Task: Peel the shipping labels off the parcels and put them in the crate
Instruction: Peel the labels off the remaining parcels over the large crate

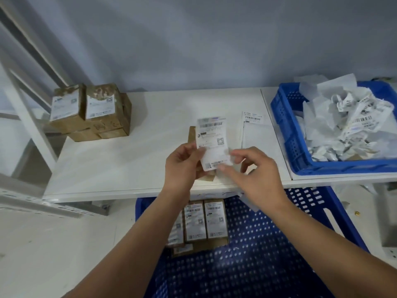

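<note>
Main risk here imo: the label tearing partway. It's thin paper, and if the pull goes at a sharp angle or too fast, a strip stays stuck on the parcel and has to be picked off. It could also curl back and stick to itself or to the fingers, which makes dropping it in the crate fiddly. And the parcel is small and held off the worktop, so a hard yank could twist it out of the grip.

The left hand is wrapped round the parcel's left side, holding it up over the front edge of the worktop. The right hand is at the label's lower right corner. It looks like thumb and forefinger are pinching that corner, but there's blur there so I'm not certain.

The label is white with barcodes at the top, a QR code mid-right and small print along the bottom. It covers nearly the whole face of the brown parcel and sticks up past its top edge. The crate sits at the right end of the worktop, well apart from the hands and already heaped with crumpled labels. More labelled parcels wait in a lower crate.
</note>
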